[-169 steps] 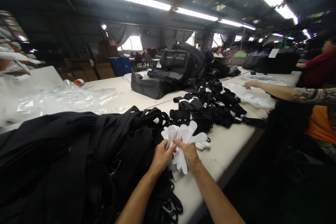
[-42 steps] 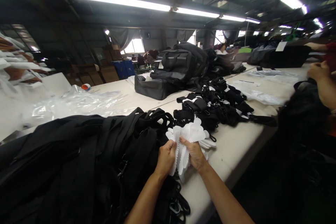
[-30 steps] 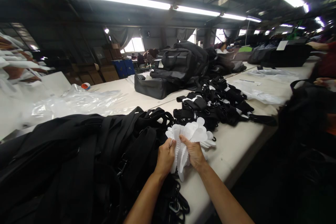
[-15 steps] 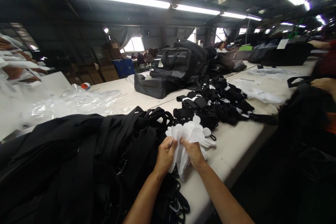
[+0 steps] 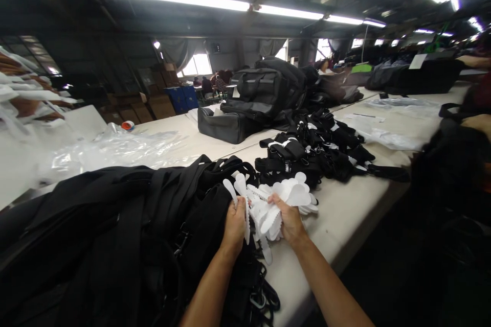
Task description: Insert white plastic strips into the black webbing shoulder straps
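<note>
Left hand: the left hand [image 5: 235,222] is closed around a few white strips pulled a little away from the bunch; they stick up above its fingers.
Right hand: the right hand [image 5: 288,218] is closed around the rest of the white strips [image 5: 274,204], which fan out like petals.
Where the strips are: they are up in both hands, just above the near edge of the pale table [image 5: 337,219], between the big black pile and the strap heap.
What the strips are like: they look thin, flat and very light, with wavy edges. They look bendy, and a loose one could slide out of the bunch.
Best place to hold: low down, where the strips bunch together, with fingers pinching the flat sides. The wide round tops look too floppy to grip.
Black pile: a big heap of black bags [image 5: 115,230] lies under and beside the left arm.
Strap heap: rolled black straps [image 5: 318,148] lie further back on the table, near the strips.
Far away: a black duffel bag [image 5: 230,125] and clear plastic sheets [image 5: 111,148] sit beyond.
</note>
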Action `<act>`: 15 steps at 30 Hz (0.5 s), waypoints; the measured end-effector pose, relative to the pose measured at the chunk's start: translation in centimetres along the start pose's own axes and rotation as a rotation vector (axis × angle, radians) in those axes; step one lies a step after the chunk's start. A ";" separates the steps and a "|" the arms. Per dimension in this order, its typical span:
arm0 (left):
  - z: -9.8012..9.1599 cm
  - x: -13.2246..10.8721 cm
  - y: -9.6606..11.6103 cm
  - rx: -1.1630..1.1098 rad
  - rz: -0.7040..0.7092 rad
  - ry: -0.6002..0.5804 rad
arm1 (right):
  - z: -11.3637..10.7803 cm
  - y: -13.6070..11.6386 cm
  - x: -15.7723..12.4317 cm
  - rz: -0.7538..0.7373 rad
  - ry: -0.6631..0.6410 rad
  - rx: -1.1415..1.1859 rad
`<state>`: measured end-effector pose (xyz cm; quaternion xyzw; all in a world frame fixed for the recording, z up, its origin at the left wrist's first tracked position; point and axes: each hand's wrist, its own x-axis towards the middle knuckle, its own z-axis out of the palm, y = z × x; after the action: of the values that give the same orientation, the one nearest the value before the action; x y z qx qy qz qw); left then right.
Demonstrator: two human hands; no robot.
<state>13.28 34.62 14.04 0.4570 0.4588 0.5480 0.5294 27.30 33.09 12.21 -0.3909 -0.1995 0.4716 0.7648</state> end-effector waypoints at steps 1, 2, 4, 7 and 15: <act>0.0 0.0 0.1 -0.022 -0.014 0.028 | -0.1 -0.1 0.2 -0.017 0.059 0.028; 0.1 0.0 0.3 -0.041 -0.031 0.053 | -0.2 -0.3 0.4 -0.036 0.125 0.060; 0.2 -0.1 0.5 -0.063 -0.069 0.048 | -0.2 -0.6 0.6 -0.087 0.194 0.090; 0.6 -0.7 0.8 -0.050 -0.132 -0.104 | 0.3 -0.8 -0.2 -0.062 0.013 0.014; 0.4 -1.2 0.3 0.065 -0.105 -0.336 | 1.1 -0.9 -2.2 0.265 -0.278 -0.016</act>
<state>13.68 33.44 14.38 0.5345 0.4046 0.4206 0.6114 26.01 31.37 13.67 -0.3508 -0.2539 0.6160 0.6581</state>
